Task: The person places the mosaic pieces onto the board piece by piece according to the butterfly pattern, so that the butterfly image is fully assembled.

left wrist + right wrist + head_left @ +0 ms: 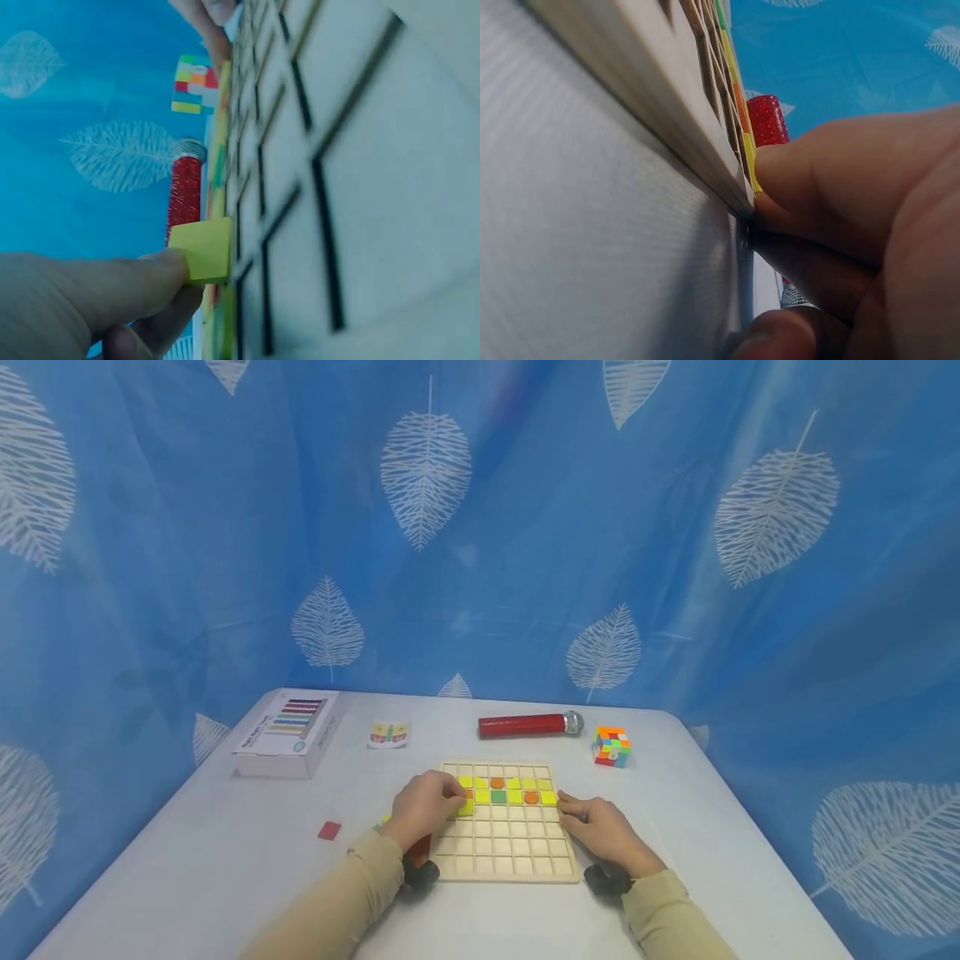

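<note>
A wooden grid board [502,847] lies on the white table, two of its upper rows bearing yellow square tiles, a green tile [498,797] and round orange pieces [531,797]. Over the board's left side, my left hand [423,810] pinches a yellow square tile [204,251] between thumb and finger. In the left wrist view that tile stands on edge against the grid. My right hand [600,831] grips the board's right edge, its thumb beside a yellow tile [751,159] at the row's end. Some of its fingers are in shadow.
Left of the board lies a red square tile [329,831], with more pieces partly hidden by my left wrist. Behind stand a white box [273,760] and a small picture card [388,734]. A red microphone [525,725] and a puzzle cube [612,747] are at the back.
</note>
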Demonstrator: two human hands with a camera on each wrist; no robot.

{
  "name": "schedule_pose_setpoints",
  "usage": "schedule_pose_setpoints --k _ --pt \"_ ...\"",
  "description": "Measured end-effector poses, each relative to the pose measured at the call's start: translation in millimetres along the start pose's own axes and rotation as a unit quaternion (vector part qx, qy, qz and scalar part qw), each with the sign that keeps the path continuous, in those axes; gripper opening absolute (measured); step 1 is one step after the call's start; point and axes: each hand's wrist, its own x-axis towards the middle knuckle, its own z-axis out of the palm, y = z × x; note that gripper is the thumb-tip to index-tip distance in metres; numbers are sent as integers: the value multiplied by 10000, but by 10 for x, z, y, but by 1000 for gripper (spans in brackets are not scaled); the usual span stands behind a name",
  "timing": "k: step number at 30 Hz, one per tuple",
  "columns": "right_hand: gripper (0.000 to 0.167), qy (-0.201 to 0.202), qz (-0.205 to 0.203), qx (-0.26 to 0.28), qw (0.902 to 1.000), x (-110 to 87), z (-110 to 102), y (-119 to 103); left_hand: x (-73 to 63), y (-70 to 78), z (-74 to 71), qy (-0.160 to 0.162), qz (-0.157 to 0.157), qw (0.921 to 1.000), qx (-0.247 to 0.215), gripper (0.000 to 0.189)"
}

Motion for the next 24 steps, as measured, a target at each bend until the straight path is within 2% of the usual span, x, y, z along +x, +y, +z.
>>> schedule_pose_setpoints --k 6,12,17,20,22,24 --pt "37 -4 71 -22 10000 -5 10 -18 8 -11 34 -18 -17 10000 64 5" --pt "38 -17 151 -18 9999 3 2 -9 52 -13 60 -177 151 9989 406 4" --pt "38 -22 175 -31 9998 7 2 7 47 -8 61 -290 253 9984 422 4" --pt "38 -44 154 -25 9999 11 -1 11 54 -70 -21 -180 97 9995 237 4" --pt "38 -61 119 -21 9999 13 -9 12 71 -158 -107 113 -163 9998 -30 6" --pt "39 -52 97 -51 9999 10 -19 16 97 -271 -186 458 -526 9967 -407 10"
